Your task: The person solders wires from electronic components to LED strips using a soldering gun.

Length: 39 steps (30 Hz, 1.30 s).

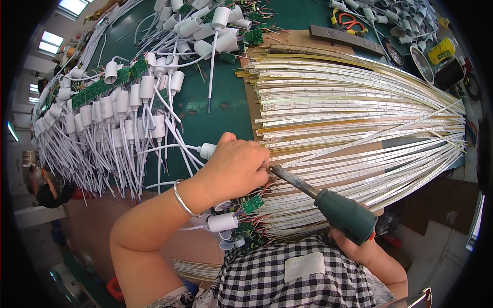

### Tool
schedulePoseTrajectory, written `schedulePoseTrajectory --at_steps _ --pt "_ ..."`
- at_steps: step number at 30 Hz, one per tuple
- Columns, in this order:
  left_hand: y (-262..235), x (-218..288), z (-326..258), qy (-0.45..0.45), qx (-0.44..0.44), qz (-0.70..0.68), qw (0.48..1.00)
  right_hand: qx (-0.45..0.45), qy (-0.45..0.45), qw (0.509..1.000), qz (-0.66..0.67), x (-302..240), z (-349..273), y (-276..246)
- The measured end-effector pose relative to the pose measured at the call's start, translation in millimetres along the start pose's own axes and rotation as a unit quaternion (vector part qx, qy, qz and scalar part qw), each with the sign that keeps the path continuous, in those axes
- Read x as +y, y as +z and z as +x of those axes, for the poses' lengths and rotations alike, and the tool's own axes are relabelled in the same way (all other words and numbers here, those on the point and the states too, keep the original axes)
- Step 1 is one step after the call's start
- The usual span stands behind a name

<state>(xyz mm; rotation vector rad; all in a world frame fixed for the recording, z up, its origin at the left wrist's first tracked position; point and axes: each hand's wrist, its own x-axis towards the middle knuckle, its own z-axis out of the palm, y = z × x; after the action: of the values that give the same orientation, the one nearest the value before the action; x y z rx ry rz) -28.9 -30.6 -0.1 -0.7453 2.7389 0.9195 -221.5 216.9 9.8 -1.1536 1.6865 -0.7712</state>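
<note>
My left hand (231, 164) is closed in a pinch over the near ends of the LED strips (308, 110). A white end cap (207, 150) with a white cable sticks out from under that hand; whatever its fingertips pinch is hidden. My right hand (352, 244) grips the dark green handle of a soldering iron (345, 215). The iron's metal tip points left and meets the strips right beside my left fingertips. Close below my left wrist lie another white cap (222, 222) and a small green circuit board (252, 204) with thin coloured wires.
Many cabled white caps (120, 102) and a row of green boards (110, 84) crowd the green table (226, 105) at left. Behind the strips are a dark bar (345, 40), orange-handled cutters (351, 23), a round tin (422, 64) and a yellow container (441, 50).
</note>
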Motion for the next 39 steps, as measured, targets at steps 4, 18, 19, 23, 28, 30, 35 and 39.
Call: schedulePoseTrajectory --at_steps 4,18,19,23,28,30,35,39 --pt "-0.1 0.0 0.0 0.005 0.003 0.004 1.0 0.031 0.015 0.999 0.039 11.1 -9.1 2.5" --pt "-0.2 0.3 0.7 0.004 -0.001 0.0 1.0 0.022 0.018 0.998 0.053 1.3 -8.7 -4.2" --pt "0.2 0.1 0.5 0.003 0.0 0.0 1.0 0.009 0.018 0.999 0.039 -0.2 -6.6 -3.7" --pt "1.5 -0.9 0.2 0.007 0.007 0.0 1.0 0.015 0.017 0.999 0.045 -0.2 -4.5 -0.6" --pt "-0.2 0.3 -0.1 0.004 0.002 -0.002 1.0 0.009 0.018 0.999 0.044 -4.0 -2.3 -2.0" --pt "0.0 0.2 -0.2 0.004 0.004 -0.003 1.0 0.003 0.013 0.999 0.039 -6.3 0.7 -2.4" --pt "0.9 -0.2 -0.5 0.007 0.006 -0.002 1.0 -0.005 -0.004 1.0 0.016 -5.1 1.4 -1.8" --pt "-0.6 1.2 0.3 0.003 0.001 -0.005 1.0 0.025 0.0 0.999 0.038 -3.1 -3.6 -4.4"
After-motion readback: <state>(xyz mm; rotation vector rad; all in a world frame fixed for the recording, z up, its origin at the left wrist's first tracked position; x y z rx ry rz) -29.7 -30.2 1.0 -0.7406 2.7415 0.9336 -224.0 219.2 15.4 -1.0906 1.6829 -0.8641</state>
